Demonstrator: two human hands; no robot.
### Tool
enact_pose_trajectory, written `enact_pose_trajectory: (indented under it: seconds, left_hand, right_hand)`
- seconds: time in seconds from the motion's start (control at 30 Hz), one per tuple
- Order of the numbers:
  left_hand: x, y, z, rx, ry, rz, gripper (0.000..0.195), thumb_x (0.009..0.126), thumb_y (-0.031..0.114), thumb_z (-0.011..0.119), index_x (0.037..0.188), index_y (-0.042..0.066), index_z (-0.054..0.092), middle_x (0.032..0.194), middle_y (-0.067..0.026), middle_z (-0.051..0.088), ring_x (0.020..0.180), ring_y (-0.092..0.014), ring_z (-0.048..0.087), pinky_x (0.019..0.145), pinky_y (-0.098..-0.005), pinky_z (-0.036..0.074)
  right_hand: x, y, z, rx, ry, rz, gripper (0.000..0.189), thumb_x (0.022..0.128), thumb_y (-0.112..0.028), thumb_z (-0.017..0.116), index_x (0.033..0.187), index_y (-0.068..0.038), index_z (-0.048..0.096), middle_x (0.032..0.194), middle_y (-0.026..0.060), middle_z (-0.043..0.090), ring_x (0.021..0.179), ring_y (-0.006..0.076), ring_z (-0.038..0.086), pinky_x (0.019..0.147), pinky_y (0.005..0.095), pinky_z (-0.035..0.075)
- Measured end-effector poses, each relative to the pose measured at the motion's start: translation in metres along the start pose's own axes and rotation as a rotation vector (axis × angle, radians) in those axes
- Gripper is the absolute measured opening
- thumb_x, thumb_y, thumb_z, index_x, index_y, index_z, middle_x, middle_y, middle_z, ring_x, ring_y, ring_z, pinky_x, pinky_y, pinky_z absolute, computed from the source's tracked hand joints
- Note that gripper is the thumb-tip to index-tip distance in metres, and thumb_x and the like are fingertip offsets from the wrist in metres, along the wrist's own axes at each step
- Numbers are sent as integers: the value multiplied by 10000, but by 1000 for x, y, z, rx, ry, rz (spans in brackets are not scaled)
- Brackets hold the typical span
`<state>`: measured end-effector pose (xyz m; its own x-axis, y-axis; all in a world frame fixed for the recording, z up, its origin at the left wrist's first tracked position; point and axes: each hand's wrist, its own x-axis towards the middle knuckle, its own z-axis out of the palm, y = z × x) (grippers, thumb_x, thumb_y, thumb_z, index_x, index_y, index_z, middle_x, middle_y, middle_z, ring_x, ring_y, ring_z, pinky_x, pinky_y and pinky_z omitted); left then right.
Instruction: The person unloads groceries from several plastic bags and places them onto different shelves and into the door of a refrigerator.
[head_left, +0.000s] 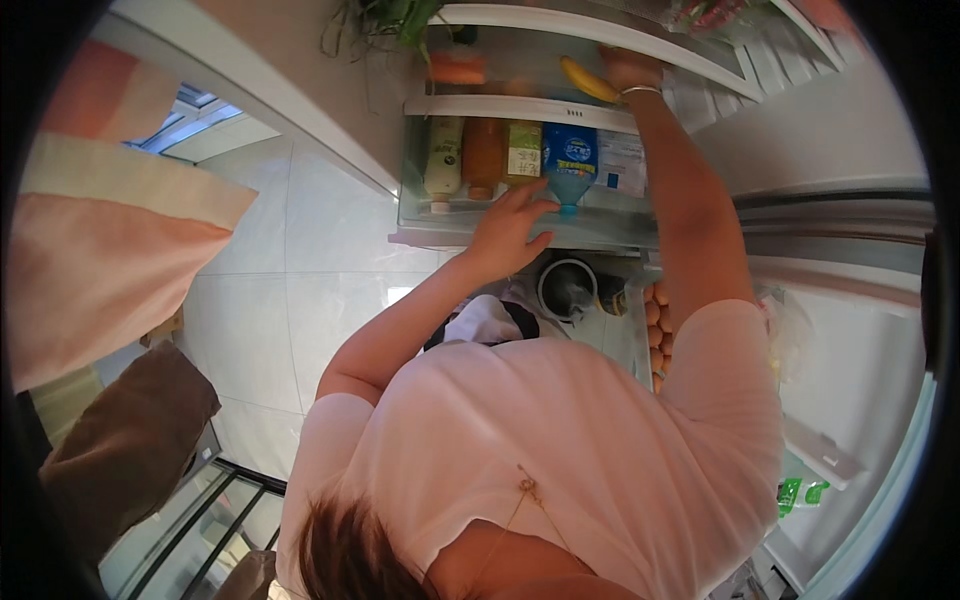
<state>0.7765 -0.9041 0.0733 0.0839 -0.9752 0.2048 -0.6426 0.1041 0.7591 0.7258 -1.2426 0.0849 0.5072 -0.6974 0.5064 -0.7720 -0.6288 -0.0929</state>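
Note:
My right hand (634, 69) reaches deep into a refrigerator shelf, a bracelet (641, 89) at its wrist. A yellow banana (587, 81) lies against it; the fingers are partly hidden under the shelf edge above, so I cannot tell whether they grip anything. Lower down, my left hand (511, 231) hovers at the front of the shelf of drinks, fingers apart and holding nothing. Its fingertips are close to a green-labelled bottle (523, 154) and a blue-labelled bottle (570, 161). An orange-brown bottle (482, 157) and a pale green bottle (444, 161) lie to their left.
Leafy greens (405, 19) hang over the top shelf. An orange item (457, 69) sits left of the banana. Eggs (654, 322) fill a rack beside my right arm, on the open door (862, 337). A dark round container (568, 290) is below the shelf. Cloth (112, 247) hangs at left.

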Motion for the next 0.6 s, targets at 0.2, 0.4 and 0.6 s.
enact_pose_trajectory:
  seconds: [0.2, 0.4, 0.6]
  left_hand:
    - [-19, -7, -22, -17, 63, -48, 333, 762, 112, 629, 1089, 109, 566, 1260, -125, 447, 1131, -325, 442, 932, -380, 381]
    - [-15, -32, -37, 42, 166, -33, 336, 758, 102, 629, 1088, 96, 565, 1211, -124, 482, 1079, -326, 480, 899, -372, 408]
    - [4, -47, -18, -326, 156, -89, 414, 839, 149, 593, 1211, 47, 444, 1204, -130, 501, 1081, -252, 506, 877, -332, 421]
  right_hand:
    - [-8, 28, -9, 1183, -319, 776, 261, 829, -289, 566, 995, -88, 553, 876, 108, 609, 742, 240, 601, 587, 343, 482]
    - [-114, 0, -91, 1732, -194, 1066, 237, 886, -244, 550, 987, -34, 504, 810, 47, 534, 644, 139, 538, 496, 226, 439]
    - [-182, -22, -148, 1680, -273, 857, 263, 896, -255, 536, 1033, -31, 514, 829, 37, 531, 731, 117, 518, 616, 233, 437]
